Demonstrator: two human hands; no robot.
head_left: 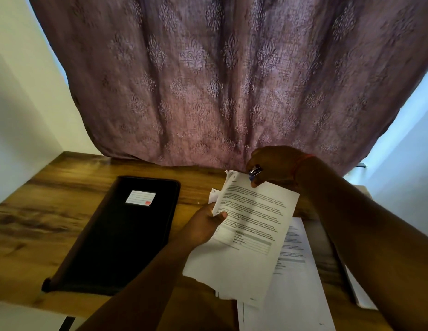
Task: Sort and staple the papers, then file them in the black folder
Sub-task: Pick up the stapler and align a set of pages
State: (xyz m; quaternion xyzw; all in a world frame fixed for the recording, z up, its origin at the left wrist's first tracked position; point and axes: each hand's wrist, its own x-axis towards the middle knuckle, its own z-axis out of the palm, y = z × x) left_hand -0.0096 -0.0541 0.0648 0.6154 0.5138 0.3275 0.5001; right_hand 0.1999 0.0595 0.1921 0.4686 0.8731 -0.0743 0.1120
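1. Left hand (208,223): raised above the middle of the desk (41,211), thumb curled over the left edge of a sheaf of printed papers (253,220), fingers underneath, pinching the sheaf.
2. Sheaf of printed papers: held clear of the desk, tilted, printed face toward the camera; its lower edges fan out unevenly.
3. Right hand (272,167): at the top right corner of the sheaf, fingers curled round a small stapler (255,172) with a metal top and blue body; the thumb tip touches the top sheet.
4. Stapler: at the corner of the sheaf; whether its mouth encloses the paper cannot be told.
5. Black folder (122,235): lies closed and flat on the left half of the desk, with a white lined label (140,198) near its far end.
6. Loose printed sheets (292,271): lie on the desk toward the near right edge, partly beneath the held sheaf.
7. Patterned mauve curtain (220,80): hangs behind the far edge of the desk.
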